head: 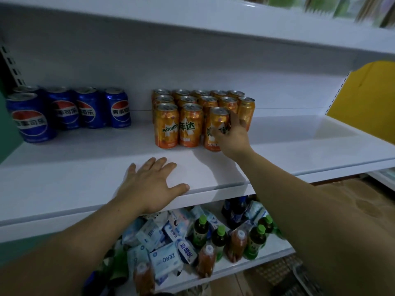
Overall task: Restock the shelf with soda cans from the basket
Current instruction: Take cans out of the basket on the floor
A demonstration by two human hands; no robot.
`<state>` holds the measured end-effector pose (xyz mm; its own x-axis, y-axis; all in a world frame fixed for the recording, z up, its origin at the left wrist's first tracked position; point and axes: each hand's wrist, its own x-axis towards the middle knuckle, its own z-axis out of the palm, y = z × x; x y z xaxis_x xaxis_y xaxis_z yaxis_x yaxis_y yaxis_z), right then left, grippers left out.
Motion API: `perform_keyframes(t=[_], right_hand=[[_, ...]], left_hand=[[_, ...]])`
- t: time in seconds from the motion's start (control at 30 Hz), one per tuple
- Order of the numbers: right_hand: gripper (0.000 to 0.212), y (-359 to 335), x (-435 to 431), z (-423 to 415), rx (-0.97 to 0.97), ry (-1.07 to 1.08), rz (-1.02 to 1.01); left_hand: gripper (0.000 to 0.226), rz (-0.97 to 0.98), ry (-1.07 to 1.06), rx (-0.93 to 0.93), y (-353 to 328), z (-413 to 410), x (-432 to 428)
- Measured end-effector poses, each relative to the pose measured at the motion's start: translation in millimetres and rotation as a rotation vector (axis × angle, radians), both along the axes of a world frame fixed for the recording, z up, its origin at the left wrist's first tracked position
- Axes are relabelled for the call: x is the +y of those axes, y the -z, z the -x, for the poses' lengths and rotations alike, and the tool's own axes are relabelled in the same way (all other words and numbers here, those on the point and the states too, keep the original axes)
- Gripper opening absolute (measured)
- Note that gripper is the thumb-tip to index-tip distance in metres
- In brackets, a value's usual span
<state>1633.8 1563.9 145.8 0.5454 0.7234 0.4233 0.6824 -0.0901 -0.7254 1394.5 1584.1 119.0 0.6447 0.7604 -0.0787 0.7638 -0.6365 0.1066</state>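
On the white shelf (85,167) stands a block of several orange Mirinda cans (188,112) in rows. My right hand (234,136) is wrapped around the front right orange can (217,122), which stands upright on the shelf beside the others. My left hand (149,184) lies flat, fingers spread, on the shelf's front edge and holds nothing. Several blue Pepsi cans (70,111) stand at the left of the same shelf. The basket is not in view.
The shelf below holds green-capped bottles (201,230), orange drink bottles (206,260) and white-blue packets (164,259). Another white shelf (192,24) runs overhead. A yellow panel (363,97) stands at the right end. Bare shelf surface lies right of the orange cans.
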Motion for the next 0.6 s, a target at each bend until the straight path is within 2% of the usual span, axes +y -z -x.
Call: perform_keyframes(t=[0.43,0.6], right_hand=[[0.068,22,25,-6,-0.075,0.037,-0.055],[0.071,25,29,-2,-0.069,0.059,0.005]], left_hand=[[0.081,-0.007,-0.003,0.01,0,0,0],[0.081,-0.004,-0.002,0.01,0,0,0]])
